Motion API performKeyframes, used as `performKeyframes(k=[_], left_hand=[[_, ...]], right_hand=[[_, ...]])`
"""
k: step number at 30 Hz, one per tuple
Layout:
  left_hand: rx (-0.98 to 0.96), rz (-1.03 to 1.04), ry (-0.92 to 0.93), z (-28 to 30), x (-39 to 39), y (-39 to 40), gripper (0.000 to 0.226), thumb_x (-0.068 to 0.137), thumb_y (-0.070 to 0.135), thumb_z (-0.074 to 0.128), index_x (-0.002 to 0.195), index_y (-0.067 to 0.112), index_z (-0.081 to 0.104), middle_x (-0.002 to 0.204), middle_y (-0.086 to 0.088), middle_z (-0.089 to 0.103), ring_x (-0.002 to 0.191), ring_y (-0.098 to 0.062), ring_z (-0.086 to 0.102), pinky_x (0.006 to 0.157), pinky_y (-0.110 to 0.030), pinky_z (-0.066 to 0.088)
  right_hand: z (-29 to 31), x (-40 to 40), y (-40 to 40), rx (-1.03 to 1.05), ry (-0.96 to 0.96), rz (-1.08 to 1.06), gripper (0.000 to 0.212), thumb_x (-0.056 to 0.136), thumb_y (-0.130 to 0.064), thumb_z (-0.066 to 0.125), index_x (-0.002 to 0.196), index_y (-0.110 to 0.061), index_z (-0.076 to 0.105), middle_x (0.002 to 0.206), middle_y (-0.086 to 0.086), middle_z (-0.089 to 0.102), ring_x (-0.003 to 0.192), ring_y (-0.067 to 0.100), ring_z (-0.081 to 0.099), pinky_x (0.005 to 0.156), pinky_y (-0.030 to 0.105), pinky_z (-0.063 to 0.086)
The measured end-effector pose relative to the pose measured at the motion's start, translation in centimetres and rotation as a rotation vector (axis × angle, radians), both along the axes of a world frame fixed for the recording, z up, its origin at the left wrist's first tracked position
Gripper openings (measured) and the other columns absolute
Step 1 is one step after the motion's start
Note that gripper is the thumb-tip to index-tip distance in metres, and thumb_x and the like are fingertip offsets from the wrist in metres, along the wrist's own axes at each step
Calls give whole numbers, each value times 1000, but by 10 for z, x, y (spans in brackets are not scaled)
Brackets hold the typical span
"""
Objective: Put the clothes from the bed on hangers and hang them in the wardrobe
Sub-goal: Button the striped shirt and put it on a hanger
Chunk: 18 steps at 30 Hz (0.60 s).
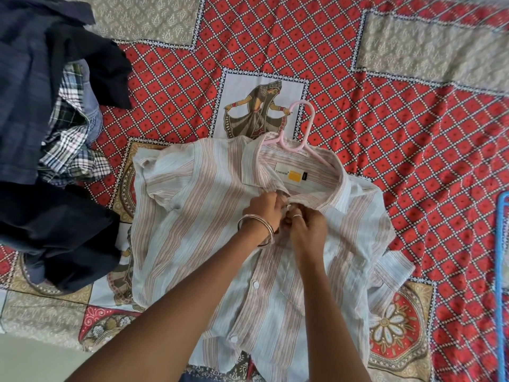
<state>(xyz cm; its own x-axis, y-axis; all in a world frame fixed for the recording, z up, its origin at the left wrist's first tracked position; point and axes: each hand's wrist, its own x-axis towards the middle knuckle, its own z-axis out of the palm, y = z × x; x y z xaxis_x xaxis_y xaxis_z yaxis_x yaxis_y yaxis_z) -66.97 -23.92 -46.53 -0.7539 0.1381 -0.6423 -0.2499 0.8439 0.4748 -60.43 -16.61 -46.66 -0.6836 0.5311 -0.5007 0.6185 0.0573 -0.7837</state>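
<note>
Hands, left (pixel 263 209) and right (pixel 304 226), touching, pinch striped shirt (pixel 192 216) placket below collar.

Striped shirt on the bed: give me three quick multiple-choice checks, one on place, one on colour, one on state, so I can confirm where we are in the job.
1. Where is the pile of dark clothes relative to the striped shirt?
A. To its left
B. To its right
C. Under it

2. What colour is the hanger inside the shirt's collar?
A. Blue
B. Pink
C. White

3. What are the two hands doing?
A. Resting flat on the bedsheet
B. Lifting the hanger by its hook
C. Pinching the shirt front just below the collar

Answers:
1. A: the dark clothes lie at the left edge of the view, beside the striped shirt.
2. B: the pink hanger has its hook sticking out above the collar.
3. C: the left hand and right hand meet at the placket, fingers curled on the fabric.
</note>
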Motion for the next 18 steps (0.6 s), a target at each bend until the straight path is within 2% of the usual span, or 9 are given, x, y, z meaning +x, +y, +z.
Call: performKeyframes(k=[2,4,6,8,9,11,13,15,18], left_hand=[[-65,-75,37,2,2,-2,34,102,32,37,107,8,61,107,-18,65,101,-37,59,81,-40,44],[-103,-94,152,4,5,-8,37,100,39,41,99,8,61,97,-15,67,92,-34,62,75,-39,46],[10,-31,385,9,6,-16,33,93,40,54,88,8,58,82,-12,65,73,-32,62,60,-36,47],[25,-121,646,9,3,-28,31,78,34,71,89,12,52,78,-10,60,65,-29,59,51,-33,45],[-38,-221,710,7,1,-34,41,68,30,79,95,16,51,84,-9,59,69,-28,58,54,-33,45],[-203,-387,742,2,-6,-43,61,57,21,85,108,25,52,98,-8,57,81,-28,56,61,-36,45],[-290,-470,794,-1,-13,-46,54,61,20,81,109,31,58,104,-5,58,86,-28,55,65,-37,41],[-292,-533,870,-2,-21,-44,34,65,23,78,95,32,66,106,-3,61,89,-26,52,70,-38,37],[-261,-622,916,2,-37,-39,12,63,28,80,69,27,70,101,4,65,94,-22,50,77,-39,31]], right_hand=[[6,-1,-1,24,-31,76,28,88,-24,49,66,-11,59,60,8,61,58,31,55,54,41,43],[10,0,4,81,-75,76,18,91,-6,50,80,0,62,72,6,62,66,25,54,61,30,37],[8,4,12,49,-98,-54,15,85,5,52,94,-5,60,84,5,64,78,28,60,71,37,47],[11,8,20,-64,-85,-180,18,82,-1,65,91,-13,55,88,8,65,84,33,64,76,50,55],[15,10,23,-115,-72,-199,22,80,-12,75,91,-14,55,89,9,65,85,34,66,75,51,56],[26,12,24,-206,-40,-200,40,75,-34,82,96,-12,57,90,9,66,84,31,68,70,44,58],[35,8,22,-261,-30,-269,44,77,-44,77,98,-11,58,89,11,67,79,26,69,58,30,55],[35,2,22,-238,-48,-398,40,85,-42,71,96,-6,59,85,14,67,70,24,69,50,25,49],[34,-12,26,-181,0,-475,26,89,-23,70,90,3,62,77,16,69,60,20,68,58,32,56]])
